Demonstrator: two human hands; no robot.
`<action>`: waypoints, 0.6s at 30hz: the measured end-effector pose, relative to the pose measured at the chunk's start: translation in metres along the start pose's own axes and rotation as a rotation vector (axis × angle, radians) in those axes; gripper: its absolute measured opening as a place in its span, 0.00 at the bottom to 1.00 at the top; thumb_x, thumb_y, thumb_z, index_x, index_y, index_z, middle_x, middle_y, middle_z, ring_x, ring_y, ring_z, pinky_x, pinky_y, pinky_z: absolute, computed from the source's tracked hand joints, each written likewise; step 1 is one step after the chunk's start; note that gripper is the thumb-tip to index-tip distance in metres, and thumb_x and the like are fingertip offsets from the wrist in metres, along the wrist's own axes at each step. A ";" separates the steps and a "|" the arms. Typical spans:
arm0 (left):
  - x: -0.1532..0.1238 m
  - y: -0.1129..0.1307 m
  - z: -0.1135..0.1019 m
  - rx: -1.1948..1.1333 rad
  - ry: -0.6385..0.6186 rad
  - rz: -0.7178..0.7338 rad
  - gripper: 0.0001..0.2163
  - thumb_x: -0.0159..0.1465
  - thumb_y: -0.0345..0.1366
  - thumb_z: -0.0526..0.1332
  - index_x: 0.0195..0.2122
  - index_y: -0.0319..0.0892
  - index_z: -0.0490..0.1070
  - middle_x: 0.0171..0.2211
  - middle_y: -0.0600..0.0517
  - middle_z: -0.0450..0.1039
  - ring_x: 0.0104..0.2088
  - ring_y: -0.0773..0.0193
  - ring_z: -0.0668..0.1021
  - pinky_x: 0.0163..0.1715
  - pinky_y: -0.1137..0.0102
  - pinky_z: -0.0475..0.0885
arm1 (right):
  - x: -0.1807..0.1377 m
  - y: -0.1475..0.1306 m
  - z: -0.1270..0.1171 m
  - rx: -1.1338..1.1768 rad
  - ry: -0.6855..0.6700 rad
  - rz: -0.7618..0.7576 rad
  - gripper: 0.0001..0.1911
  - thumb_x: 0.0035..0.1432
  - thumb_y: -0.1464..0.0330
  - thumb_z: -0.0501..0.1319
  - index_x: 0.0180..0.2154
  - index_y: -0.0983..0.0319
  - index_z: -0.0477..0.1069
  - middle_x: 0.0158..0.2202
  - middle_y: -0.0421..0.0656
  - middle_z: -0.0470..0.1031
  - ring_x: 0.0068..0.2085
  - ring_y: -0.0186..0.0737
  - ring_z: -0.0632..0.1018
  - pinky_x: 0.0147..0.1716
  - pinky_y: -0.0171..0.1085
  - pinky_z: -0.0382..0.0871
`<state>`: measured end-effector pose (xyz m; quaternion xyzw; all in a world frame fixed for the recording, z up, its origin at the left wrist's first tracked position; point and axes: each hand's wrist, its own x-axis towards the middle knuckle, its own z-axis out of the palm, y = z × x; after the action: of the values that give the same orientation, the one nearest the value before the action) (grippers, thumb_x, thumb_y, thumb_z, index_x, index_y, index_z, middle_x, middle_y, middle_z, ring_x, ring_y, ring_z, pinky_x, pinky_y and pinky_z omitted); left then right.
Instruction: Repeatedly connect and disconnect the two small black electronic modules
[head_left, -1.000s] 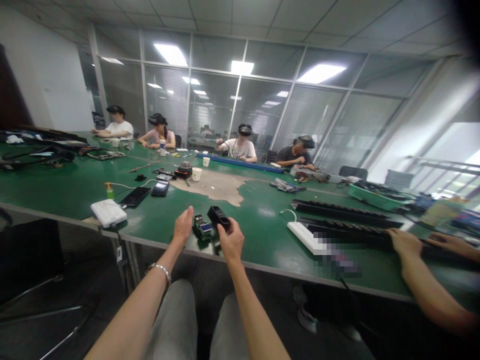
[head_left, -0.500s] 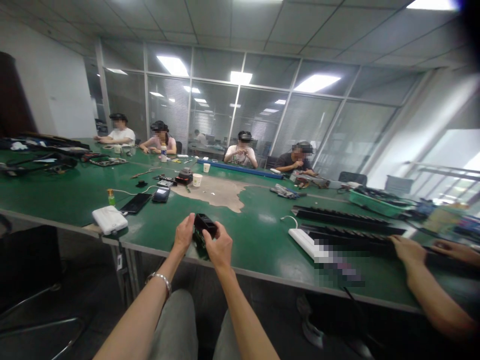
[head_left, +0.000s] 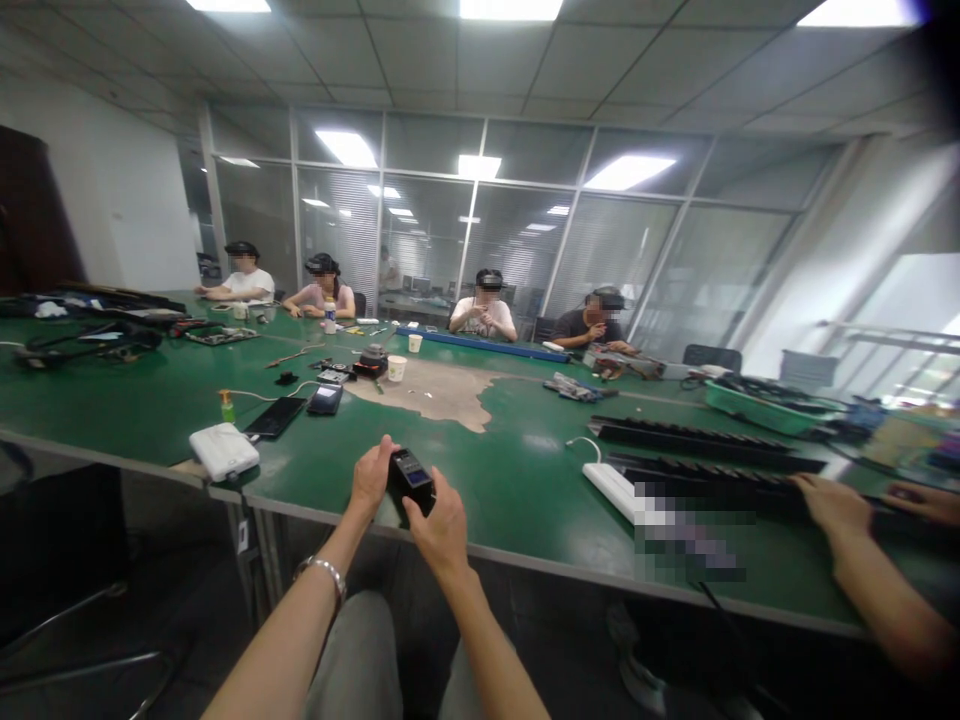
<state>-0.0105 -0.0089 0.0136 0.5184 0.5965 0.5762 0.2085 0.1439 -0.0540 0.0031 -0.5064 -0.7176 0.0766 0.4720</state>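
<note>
Over the front edge of the green table [head_left: 517,500], both my hands hold a small black box-shaped device [head_left: 414,478]. Its upper face shows a greyish panel with a dark blue patch; the exact kind is unclear. My left hand [head_left: 373,476] closes round the left side, thumb toward the far end. On the opposite side, the fingers of my right hand [head_left: 442,525] grip the near right edge. A bracelet circles my left wrist. The device's underside is hidden.
To the left lie a white power bank [head_left: 225,450], a black phone [head_left: 276,418] and a small green bottle [head_left: 227,406]. Paper cups [head_left: 397,368] stand farther back. At right are a white power strip [head_left: 611,490], black slotted strips [head_left: 697,432], and a co-worker's hand [head_left: 836,505]. Several people sit opposite.
The black device has turned in my hands: its panelled face now shows where a dark recessed side showed before. My right hand has shifted its grip slightly lower. The view has tilted a little.
</note>
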 end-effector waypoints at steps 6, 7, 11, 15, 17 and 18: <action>0.001 0.000 0.001 0.006 -0.002 0.005 0.31 0.66 0.57 0.41 0.39 0.43 0.79 0.45 0.45 0.79 0.49 0.55 0.77 0.53 0.63 0.67 | 0.004 -0.002 -0.005 -0.046 -0.075 0.031 0.31 0.54 0.63 0.64 0.57 0.67 0.65 0.48 0.54 0.75 0.48 0.52 0.76 0.48 0.44 0.68; 0.001 0.001 0.001 0.011 -0.008 0.004 0.31 0.67 0.57 0.41 0.39 0.43 0.79 0.45 0.46 0.78 0.49 0.55 0.77 0.54 0.63 0.66 | 0.005 -0.004 -0.004 -0.047 -0.083 0.038 0.28 0.55 0.64 0.64 0.56 0.66 0.66 0.46 0.53 0.76 0.47 0.51 0.76 0.47 0.43 0.68; 0.001 0.001 0.000 0.012 0.010 0.007 0.30 0.66 0.58 0.42 0.49 0.43 0.75 0.50 0.46 0.76 0.53 0.56 0.75 0.56 0.63 0.65 | 0.005 -0.019 0.005 -0.071 -0.083 0.060 0.23 0.56 0.64 0.63 0.53 0.62 0.67 0.42 0.49 0.77 0.45 0.48 0.77 0.44 0.39 0.67; 0.001 -0.001 0.000 -0.018 0.027 -0.040 0.31 0.65 0.60 0.42 0.53 0.44 0.72 0.52 0.45 0.75 0.54 0.55 0.74 0.56 0.62 0.64 | 0.006 -0.031 0.011 -0.131 -0.071 0.093 0.26 0.55 0.59 0.64 0.52 0.64 0.67 0.42 0.51 0.76 0.43 0.49 0.76 0.42 0.40 0.66; 0.001 -0.003 0.000 -0.034 0.013 -0.047 0.32 0.65 0.60 0.42 0.54 0.44 0.71 0.53 0.45 0.74 0.55 0.54 0.74 0.57 0.61 0.63 | 0.007 -0.033 0.011 -0.159 -0.074 0.095 0.23 0.57 0.58 0.63 0.50 0.64 0.69 0.41 0.51 0.77 0.42 0.49 0.76 0.41 0.39 0.65; 0.001 -0.003 0.001 -0.041 0.005 -0.046 0.32 0.65 0.60 0.42 0.53 0.44 0.71 0.53 0.45 0.74 0.56 0.54 0.73 0.58 0.61 0.62 | 0.007 -0.033 0.011 -0.170 -0.077 0.095 0.20 0.57 0.58 0.62 0.48 0.64 0.70 0.40 0.51 0.77 0.41 0.49 0.76 0.40 0.39 0.65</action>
<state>-0.0117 -0.0066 0.0110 0.4987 0.5966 0.5848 0.2309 0.1133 -0.0601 0.0210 -0.5749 -0.7142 0.0573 0.3952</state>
